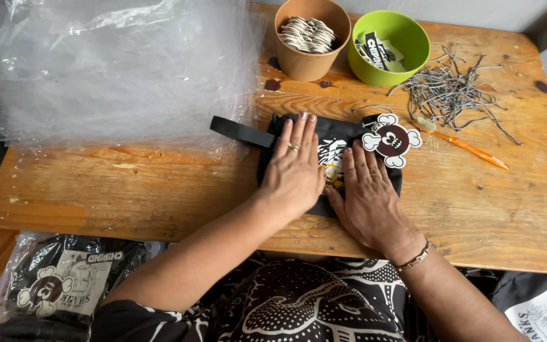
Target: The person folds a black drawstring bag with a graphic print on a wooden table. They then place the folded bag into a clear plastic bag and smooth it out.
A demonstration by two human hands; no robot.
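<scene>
A folded black bag (342,135) with a white and yellow print lies on the wooden table (159,190). Its black strap (240,132) sticks out to the left. A skull-shaped hang tag (392,140), white and dark red, rests on the bag's right upper corner. My left hand (293,166) lies flat on the bag's left half, fingers together, a ring on one finger. My right hand (368,196) presses flat on the bag's right half, with a bracelet at the wrist. Neither hand grips anything.
A pile of clear plastic bags (115,69) covers the table's left back. A brown paper cup (311,38) of tags and a green bowl (389,47) of labels stand at the back. Grey strings (451,88) and an orange pen (473,151) lie right. Packed bags (64,278) sit below left.
</scene>
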